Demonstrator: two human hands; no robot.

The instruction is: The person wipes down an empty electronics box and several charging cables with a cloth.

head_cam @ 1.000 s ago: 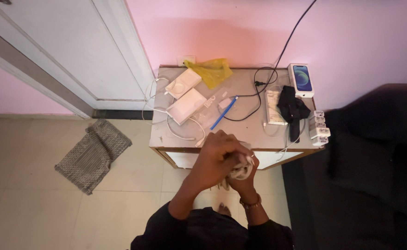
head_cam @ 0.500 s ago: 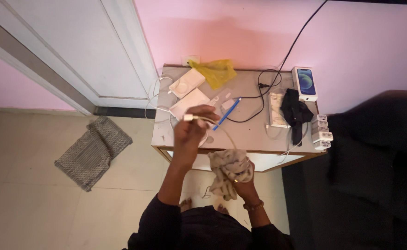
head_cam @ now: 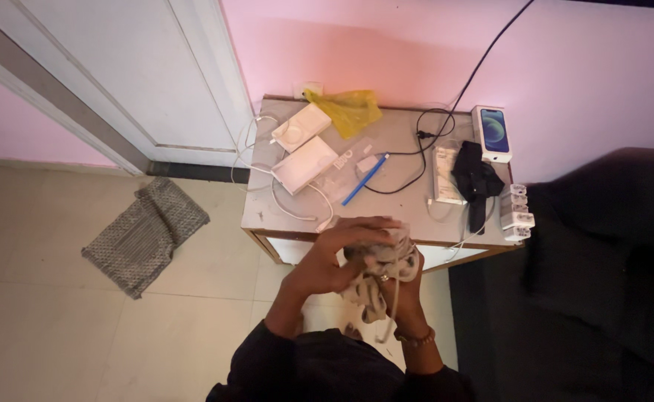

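As both clutch it, left hand [head_cam: 336, 257], right hand [head_cam: 401, 279], bunched cloth [head_cam: 375, 277], table [head_cam: 401, 212]

Dim, warm light; hands perhaps blurred.

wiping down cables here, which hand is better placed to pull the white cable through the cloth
Probably the left hand: it lies on top of the cloth where the white cable runs, while the right hand underneath grips the bunched cloth.
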